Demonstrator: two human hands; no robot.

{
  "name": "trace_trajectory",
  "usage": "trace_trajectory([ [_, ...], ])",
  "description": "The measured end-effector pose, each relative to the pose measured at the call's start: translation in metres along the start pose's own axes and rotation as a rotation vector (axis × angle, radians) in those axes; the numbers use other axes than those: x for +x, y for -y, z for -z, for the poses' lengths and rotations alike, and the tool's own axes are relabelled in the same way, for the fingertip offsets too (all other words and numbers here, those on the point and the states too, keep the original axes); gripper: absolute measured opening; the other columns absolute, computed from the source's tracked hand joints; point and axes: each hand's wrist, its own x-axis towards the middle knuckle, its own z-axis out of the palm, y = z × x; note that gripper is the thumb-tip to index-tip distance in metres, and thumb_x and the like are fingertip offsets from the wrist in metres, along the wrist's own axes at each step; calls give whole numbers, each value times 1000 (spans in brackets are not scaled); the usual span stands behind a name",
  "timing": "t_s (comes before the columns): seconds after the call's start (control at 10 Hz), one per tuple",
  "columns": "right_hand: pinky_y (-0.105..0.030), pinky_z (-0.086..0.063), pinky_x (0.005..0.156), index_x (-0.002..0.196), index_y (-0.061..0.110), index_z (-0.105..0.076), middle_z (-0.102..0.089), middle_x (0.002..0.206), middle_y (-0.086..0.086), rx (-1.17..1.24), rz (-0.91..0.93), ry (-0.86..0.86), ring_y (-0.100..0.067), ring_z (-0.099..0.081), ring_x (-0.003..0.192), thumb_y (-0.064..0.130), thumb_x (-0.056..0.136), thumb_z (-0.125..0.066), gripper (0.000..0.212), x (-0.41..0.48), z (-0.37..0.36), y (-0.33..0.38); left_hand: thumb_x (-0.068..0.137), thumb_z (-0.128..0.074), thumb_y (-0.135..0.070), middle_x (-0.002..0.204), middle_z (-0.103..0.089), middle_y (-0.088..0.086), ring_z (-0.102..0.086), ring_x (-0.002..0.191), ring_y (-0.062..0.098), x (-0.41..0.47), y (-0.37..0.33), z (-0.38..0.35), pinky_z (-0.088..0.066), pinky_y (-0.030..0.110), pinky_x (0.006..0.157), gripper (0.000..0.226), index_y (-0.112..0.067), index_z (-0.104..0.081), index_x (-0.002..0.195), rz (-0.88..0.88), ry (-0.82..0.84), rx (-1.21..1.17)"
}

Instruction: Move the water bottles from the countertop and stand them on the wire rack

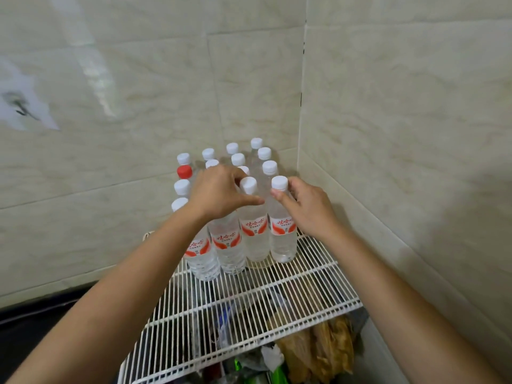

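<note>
**White wire rack (277, 286) with water bottles (227, 250), 2 held at the neck**

Clear plastic bottles are stood upright in a tight cluster at the far end of the rack, in the corner where 2 tiled walls (138, 79) meet. Every visible cap is white except 1 red cap (184, 171) on the left side of the cluster. A front row of 4 labelled bottles is seen nearest the camera.

The end bottle (282, 239), on the right of that row, is pinched at the neck just below its cap by the right hand (310, 209). The thumb is laid on the near side and the fingers are curled round the far side.

The next bottle (253, 239), just beside it on the left, is gripped at the neck by the left hand (219, 189). The thumb is stretched across the front and the fingers are curled behind the cap. Both held bottles are upright, and their bases appear set on the rack wires. The cap of the bottle second from the left is hidden under the left hand.

Beneath the rack, brown bags (318, 350) and a green packet (278, 374) are seen through the wires.
</note>
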Motion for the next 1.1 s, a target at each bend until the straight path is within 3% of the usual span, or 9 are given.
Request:
trace_trajectory([
  [0.1, -44, -56, 82, 115, 23, -63, -73, 100, 4, 58, 3, -2, -17, -67, 93, 55, 100, -52, 37, 2, -5, 1, 67, -83, -63, 90, -76, 0, -69, 83, 20, -4, 2, -5, -57, 45, 74, 54, -20, -75, 98, 27, 5, 9],
  [0.3, -40, -53, 92, 134, 20, -58, -71, 125, -4, 78, -25, -40, -23, -65, 114, 53, 101, -54, 47, -3, -9, -1, 70, -81, -62, 97, -77, 0, -68, 92, 22, -8, 2, -14, -56, 42, 79, 55, -25, -74, 110, 18, -12, 23],
  [0.5, -32, -45, 85, 138, 19, -55, -69, 131, -5, 27, -51, -32, -25, -64, 119, 55, 100, -52, 52, -4, -10, 2, 74, -74, -67, 101, -75, 0, -66, 96, 24, -7, 6, -16, -54, 40, 78, 58, -25, -71, 114, -45, -11, 123],
  [0.6, -43, -51, 102, 142, 24, -52, -65, 138, 0, 115, -57, -6, -22, -61, 127, 64, 95, -55, 61, -6, -8, -1, 78, -61, -75, 124, -68, 6, -57, 117, 27, -17, 10, -15, -49, 43, 92, 76, -22, -62, 132, -127, -29, 317],
  [0.7, -51, -44, 113, 153, 31, -36, -48, 156, 0, 146, -86, -22, -20, -49, 141, 73, 92, -49, 76, -14, -8, -9, 84, -54, -74, 136, -60, 13, -53, 125, 33, -47, 14, -18, -46, 48, 96, 76, -18, -60, 136, -162, -320, 273],
  [0.8, -51, -45, 111, 154, 26, -36, -45, 157, -1, 161, -59, -113, -19, -47, 141, 64, 96, -52, 72, -31, -11, -12, 94, -57, -55, 137, -57, 13, -51, 128, 33, -93, 15, -36, -44, 47, 97, 50, -18, -64, 127, -204, -490, 120],
  [0.9, -49, -46, 110, 151, 22, -42, -49, 150, 1, 172, 11, -190, -17, -50, 138, 50, 99, -59, 61, -46, -14, -9, 99, -50, -51, 137, -55, 9, -50, 128, 27, -135, 22, -66, -43, 45, 102, 40, -23, -60, 126, -193, -347, 76],
  [1.0, -45, -50, 107, 146, 28, -47, -54, 143, 8, 257, 99, -213, -9, -52, 134, 44, 99, -61, 52, -59, -6, 20, 103, -28, -61, 139, -55, 4, -55, 128, 23, -167, 28, -95, -45, 44, 106, 55, -26, -59, 130, -102, 6, 165],
  [1.1, -39, -55, 103, 131, 34, -55, -63, 130, 14, 535, 216, -284, -3, -59, 125, 29, 97, -65, 36, -66, 14, 54, 92, 1, -75, 158, -38, 1, -30, 148, 22, -184, 35, -114, -23, 45, 121, 81, -36, -45, 146, 49, 386, 166],
])
